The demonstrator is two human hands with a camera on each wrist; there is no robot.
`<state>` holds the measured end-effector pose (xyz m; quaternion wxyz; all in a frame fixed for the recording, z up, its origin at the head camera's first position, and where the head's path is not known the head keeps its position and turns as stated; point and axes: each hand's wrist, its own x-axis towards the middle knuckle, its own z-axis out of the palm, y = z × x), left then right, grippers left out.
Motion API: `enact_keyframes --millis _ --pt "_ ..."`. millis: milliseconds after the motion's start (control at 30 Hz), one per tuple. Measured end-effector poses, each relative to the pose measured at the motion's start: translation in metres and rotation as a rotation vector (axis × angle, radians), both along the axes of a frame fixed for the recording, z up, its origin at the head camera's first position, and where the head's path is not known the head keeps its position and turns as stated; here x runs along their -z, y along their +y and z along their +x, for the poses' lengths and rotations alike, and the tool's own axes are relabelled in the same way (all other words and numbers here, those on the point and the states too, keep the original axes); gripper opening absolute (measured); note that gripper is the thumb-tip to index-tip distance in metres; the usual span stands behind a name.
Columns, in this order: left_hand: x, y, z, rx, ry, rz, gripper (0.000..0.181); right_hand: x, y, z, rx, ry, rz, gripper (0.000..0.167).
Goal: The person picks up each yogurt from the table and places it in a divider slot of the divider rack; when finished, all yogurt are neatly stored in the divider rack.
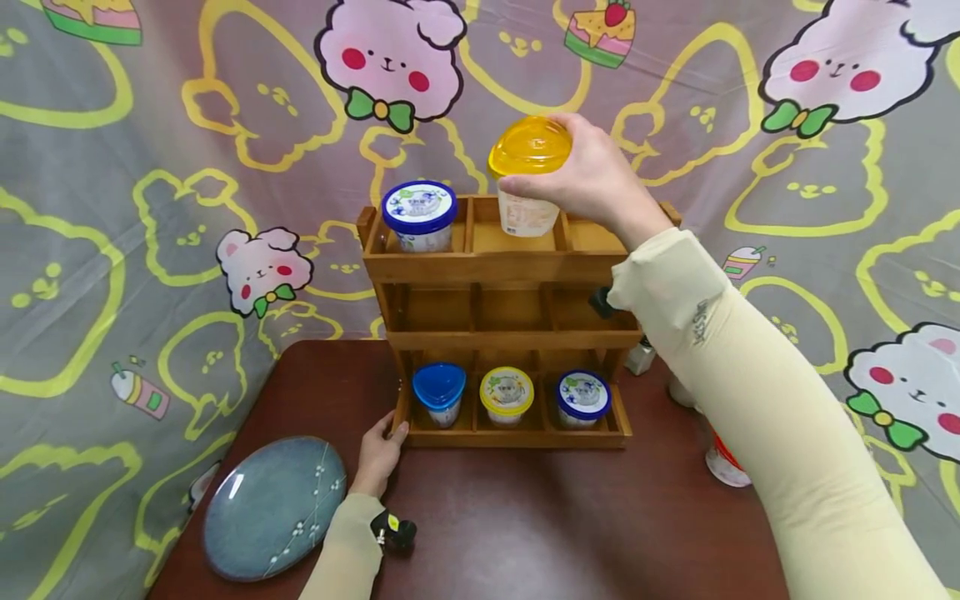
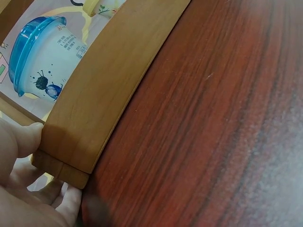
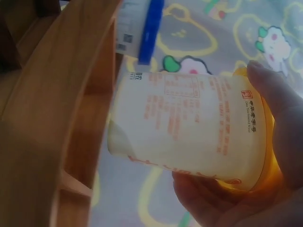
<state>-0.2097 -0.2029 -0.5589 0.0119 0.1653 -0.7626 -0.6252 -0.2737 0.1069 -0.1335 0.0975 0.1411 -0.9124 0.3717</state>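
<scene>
My right hand [image 1: 592, 171] grips a white yogurt cup with a domed yellow lid [image 1: 531, 150], thumb on one side and fingers on the other. The cup is upright in front of the top tier's middle compartment; whether its base touches the wood I cannot tell. At the lower left corner of the three-tier wooden rack [image 1: 502, 267], my left hand [image 1: 378, 454] pinches the frame [image 2: 90, 118] between thumb and fingers. On the top left stands a blue-lidded cup [image 1: 420, 212]. Along the bottom tier sit a cup with a domed blue lid [image 1: 440, 387], a yellow-lidded cup [image 1: 507, 393] and another blue-lidded cup [image 1: 583, 396].
A grey-blue oval plate [image 1: 262, 508] lies at the left of the dark red-brown table [image 1: 525, 525]. Partly behind my right sleeve are a red-and-white container [image 1: 727, 467] and a small pale object [image 1: 640, 358]. A patterned cloth [image 1: 285, 167] hangs behind the rack.
</scene>
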Motion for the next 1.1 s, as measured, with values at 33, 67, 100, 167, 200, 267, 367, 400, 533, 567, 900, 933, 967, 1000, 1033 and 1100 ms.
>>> enact_keyframes --millis 33,67,100,167,200,267,367,400,533,567,900,933,967,1000,1033,1100 --pt "0.0 0.0 0.0 0.0 0.001 -0.001 0.052 0.002 -0.001 -0.003 0.001 -0.005 0.008 0.11" --pt "0.0 0.001 0.0 -0.002 0.0 -0.001 0.052 0.004 -0.002 -0.005 0.002 -0.012 0.013 0.111" --pt "0.0 0.001 0.0 -0.001 0.001 -0.002 0.052 0.006 -0.003 -0.008 0.005 -0.021 0.02 0.112" --pt "0.001 0.002 0.0 -0.001 0.003 -0.001 0.051 0.011 -0.004 -0.013 0.01 -0.033 0.035 0.113" --pt "0.001 0.002 0.0 -0.002 0.002 0.001 0.051 0.014 -0.004 -0.015 0.014 -0.04 0.043 0.114" --pt "0.001 0.002 0.0 0.002 0.006 -0.005 0.052 0.018 -0.004 -0.019 0.014 -0.051 0.051 0.116" --pt "0.001 0.002 0.0 -0.001 0.003 -0.008 0.052 0.025 -0.003 -0.024 0.016 -0.058 0.067 0.116" --pt "0.001 0.002 0.0 -0.002 0.001 -0.009 0.052 0.027 -0.003 -0.025 0.019 -0.058 0.074 0.117" --pt "0.001 0.002 0.0 -0.003 -0.006 -0.008 0.052 0.036 -0.004 -0.029 0.021 -0.064 0.08 0.118" --pt "0.001 0.002 0.0 -0.003 -0.007 -0.009 0.052 0.038 -0.005 -0.03 0.019 -0.066 0.082 0.118" --pt "0.0 0.001 0.0 -0.002 -0.01 -0.005 0.053 0.048 -0.007 -0.036 0.002 -0.071 0.098 0.121" --pt "0.001 0.001 0.0 -0.004 -0.007 -0.006 0.053 0.048 -0.007 -0.037 -0.002 -0.073 0.096 0.121" --pt "0.001 0.001 0.0 -0.008 -0.006 -0.005 0.052 0.049 -0.007 -0.037 -0.007 -0.077 0.094 0.121" --pt "0.001 0.001 -0.001 -0.01 -0.003 -0.006 0.052 0.049 -0.007 -0.038 -0.011 -0.08 0.093 0.121" --pt "0.002 0.001 -0.001 -0.013 -0.001 -0.006 0.051 0.049 -0.007 -0.038 -0.014 -0.083 0.092 0.121" --pt "0.003 0.001 -0.001 -0.017 0.002 -0.007 0.051 0.049 -0.008 -0.039 -0.02 -0.09 0.09 0.121"
